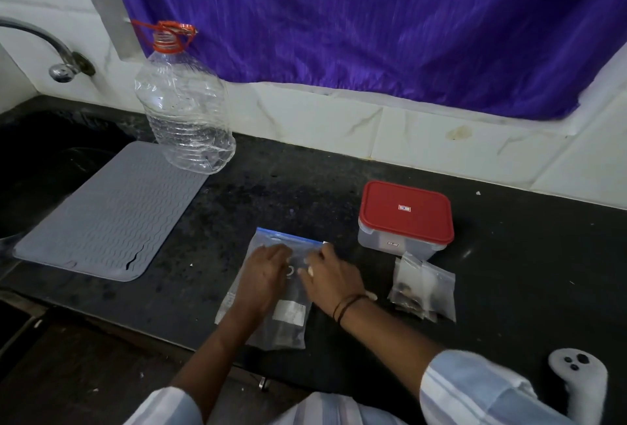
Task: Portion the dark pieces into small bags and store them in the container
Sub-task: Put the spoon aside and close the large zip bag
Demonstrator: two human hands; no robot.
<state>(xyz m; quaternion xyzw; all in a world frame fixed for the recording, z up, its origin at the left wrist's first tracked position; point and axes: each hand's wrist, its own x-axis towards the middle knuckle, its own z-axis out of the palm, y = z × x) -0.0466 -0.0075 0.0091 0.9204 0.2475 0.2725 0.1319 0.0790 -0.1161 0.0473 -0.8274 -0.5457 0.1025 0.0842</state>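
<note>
With both hands, the left hand (268,268) and right hand (330,272), laid flat on the big bag (271,292) on the bench (509,272), its blue top should be pulled open gently so nothing is spilled.

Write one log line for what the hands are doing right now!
left hand: on zip bag | right hand: on zip bag | small bags: beside container | lid: on
</note>
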